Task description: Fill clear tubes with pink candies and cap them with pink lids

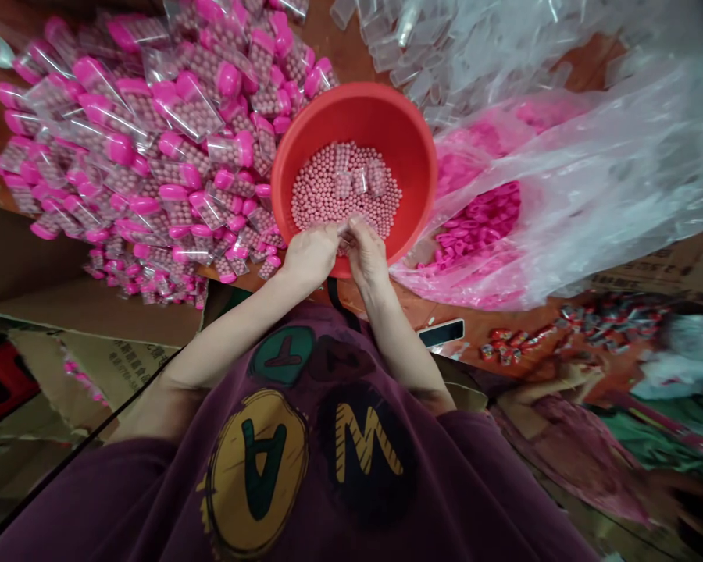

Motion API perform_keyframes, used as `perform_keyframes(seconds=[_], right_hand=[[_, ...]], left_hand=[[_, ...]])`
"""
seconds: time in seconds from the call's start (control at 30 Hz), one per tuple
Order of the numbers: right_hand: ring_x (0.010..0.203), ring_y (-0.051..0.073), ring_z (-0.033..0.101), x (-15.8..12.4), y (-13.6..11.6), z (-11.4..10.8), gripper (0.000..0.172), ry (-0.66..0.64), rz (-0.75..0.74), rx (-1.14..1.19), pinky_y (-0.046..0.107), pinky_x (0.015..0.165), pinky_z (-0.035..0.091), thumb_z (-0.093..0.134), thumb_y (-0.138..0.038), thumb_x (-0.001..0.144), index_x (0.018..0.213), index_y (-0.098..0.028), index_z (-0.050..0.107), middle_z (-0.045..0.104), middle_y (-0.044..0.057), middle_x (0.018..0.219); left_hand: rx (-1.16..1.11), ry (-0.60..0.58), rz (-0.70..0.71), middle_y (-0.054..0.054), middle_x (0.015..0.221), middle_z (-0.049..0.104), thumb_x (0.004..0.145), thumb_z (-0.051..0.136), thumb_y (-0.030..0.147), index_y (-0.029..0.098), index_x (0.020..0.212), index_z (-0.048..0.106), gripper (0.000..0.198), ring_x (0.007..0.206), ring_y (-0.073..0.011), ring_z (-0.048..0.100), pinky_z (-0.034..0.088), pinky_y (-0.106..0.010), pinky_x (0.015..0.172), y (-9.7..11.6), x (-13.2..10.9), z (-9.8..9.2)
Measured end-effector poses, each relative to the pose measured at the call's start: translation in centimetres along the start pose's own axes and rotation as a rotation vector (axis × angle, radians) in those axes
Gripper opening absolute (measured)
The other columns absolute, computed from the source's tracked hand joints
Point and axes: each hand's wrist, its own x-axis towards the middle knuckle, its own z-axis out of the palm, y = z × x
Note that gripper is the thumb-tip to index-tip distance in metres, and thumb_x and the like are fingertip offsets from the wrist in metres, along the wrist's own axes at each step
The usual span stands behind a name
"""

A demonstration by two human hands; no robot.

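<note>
My left hand (313,254) and my right hand (367,250) meet over the near side of a red plastic basin (407,140). The fingers of both are closed in a pinch, close together. Between the fingertips there is something small and pale that I cannot make out. Small pink beads (316,187) cover the basin's bottom. On top of them lie a few clear little containers (360,181). Left of the basin spreads a big heap of clear containers filled with pink beads and closed with bright pink caps (181,109).
A clear plastic bag (591,172) of loose pink caps (480,222) lies right of the basin. Uncapped clear containers (410,47) are piled behind it. A phone (442,333) and red-wrapped pieces (509,343) lie near the edge. Another person's arm (551,390) is at right, a cardboard box (94,289) at left.
</note>
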Motion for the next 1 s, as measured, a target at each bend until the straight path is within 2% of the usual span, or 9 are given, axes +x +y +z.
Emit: perform_keyframes(seconds=[0.1,0.17,0.23,0.37,0.47,0.63,0.83,0.9,1.0], right_hand=[[0.098,0.025,0.072,3.2,-0.7,-1.7,0.058,0.016,0.0,-0.028,0.043,0.087,0.064,0.065,-0.082,0.082,0.091,-0.024,0.066,0.074,0.009,0.096],[0.1,0.026,0.072,5.0,-1.4,-2.7,0.058,0.069,-0.083,-0.188,0.047,0.09,0.063,0.061,-0.079,0.086,0.101,-0.024,0.066,0.074,0.01,0.101],[0.104,0.028,0.071,5.9,-2.1,-2.8,0.052,0.061,-0.205,-0.536,0.05,0.096,0.061,0.065,-0.067,0.09,0.115,-0.021,0.067,0.075,0.011,0.108],[0.125,0.039,0.064,5.0,-2.8,-0.6,0.031,-0.082,-0.422,-1.42,0.06,0.109,0.051,0.06,-0.025,0.099,0.124,-0.009,0.07,0.071,0.025,0.13],[0.131,0.042,0.059,4.5,-2.6,1.8,0.041,-0.096,-0.454,-1.716,0.063,0.109,0.048,0.036,-0.007,0.103,0.121,-0.005,0.072,0.069,0.029,0.132],[0.126,0.038,0.062,5.8,-1.5,4.4,0.046,-0.221,-0.47,-1.688,0.055,0.104,0.051,0.03,-0.004,0.102,0.121,-0.005,0.072,0.07,0.026,0.128],[0.12,0.03,0.064,8.4,-0.1,4.9,0.039,-0.53,-0.54,-1.384,0.045,0.109,0.052,0.054,-0.009,0.091,0.127,-0.008,0.07,0.069,0.021,0.133],[0.117,0.028,0.065,9.0,0.7,4.5,0.041,-0.529,-0.554,-1.174,0.044,0.108,0.054,0.063,-0.015,0.089,0.129,-0.01,0.069,0.071,0.017,0.13],[0.101,0.024,0.066,9.0,1.7,3.3,0.043,-0.431,-0.507,-0.88,0.044,0.097,0.059,0.073,-0.034,0.088,0.128,-0.017,0.069,0.073,0.011,0.123]], left_hand=[[0.022,0.005,0.012,-0.023,0.109,0.079,0.109,0.042,0.023,0.007,0.122,0.071,0.036,0.098,-0.0376,0.079,0.064,-0.05,0.086,-1.2,-1.2,-0.6],[-0.004,0.038,0.011,-0.019,0.103,0.078,0.108,0.046,0.026,0.009,0.119,0.072,0.033,0.094,-0.0348,0.078,0.063,-0.047,0.085,-2.3,-2.4,-0.4],[-0.097,0.183,0.015,-0.016,0.103,0.077,0.107,0.049,0.028,0.013,0.118,0.072,0.03,0.098,-0.031,0.076,0.062,-0.044,0.091,-3.7,-3.5,0.3],[-0.362,0.637,-0.035,-0.018,0.134,0.065,0.105,0.057,0.04,0.017,0.118,0.071,0.03,0.131,-0.0309,0.063,0.053,-0.047,0.114,-6.5,-4.0,2.1],[-0.542,0.718,-0.074,-0.017,0.136,0.065,0.104,0.059,0.045,0.017,0.116,0.07,0.033,0.13,-0.029,0.063,0.054,-0.045,0.114,-8.1,-3.0,3.3],[-0.649,0.675,-0.073,-0.015,0.131,0.071,0.102,0.061,0.042,0.016,0.113,0.073,0.031,0.122,-0.0255,0.069,0.056,-0.04,0.109,-9.0,-1.8,3.9],[-0.666,0.626,-0.08,-0.016,0.132,0.072,0.1,0.064,0.038,0.013,0.114,0.076,0.031,0.123,-0.0262,0.069,0.056,-0.04,0.11,-9.2,-1.7,3.7],[-0.645,0.603,-0.08,-0.015,0.135,0.069,0.1,0.065,0.038,0.015,0.116,0.076,0.03,0.126,-0.0264,0.068,0.057,-0.042,0.11,-9.1,-1.9,3.4],[-0.499,0.648,-0.111,-0.016,0.14,0.064,0.1,0.064,0.036,0.018,0.118,0.076,0.028,0.134,-0.0309,0.061,0.051,-0.049,0.118,-8.4,-2.8,2.4]])
